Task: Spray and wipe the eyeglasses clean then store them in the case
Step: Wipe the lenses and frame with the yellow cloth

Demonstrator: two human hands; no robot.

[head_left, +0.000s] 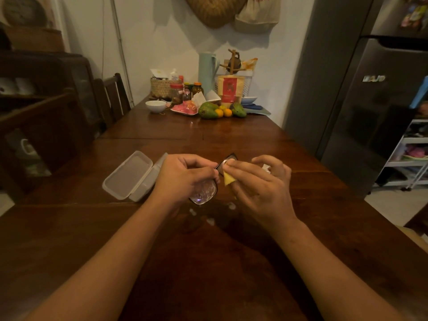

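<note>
Black-framed eyeglasses (205, 192) are held above the wooden table (231, 130), one lens low near me, the other up between my hands. My left hand (185, 177) grips the frame around its middle. My right hand (261, 184) pinches a small yellow cloth (228, 179) against the upper lens. The clear plastic case (129, 176) lies open on the table just left of my left hand, lid flat. A small whitish object, partly hidden behind my right hand (266, 168), could be the spray bottle; I cannot tell.
At the table's far end stand a white bowl (155, 105), a woven basket (162, 86), jars, a pale blue jug (206, 72), avocados and oranges (220, 111). A chair (113, 98) is at the left, a grey fridge (361, 100) at the right. Small wet spots (209, 220) lie below the glasses.
</note>
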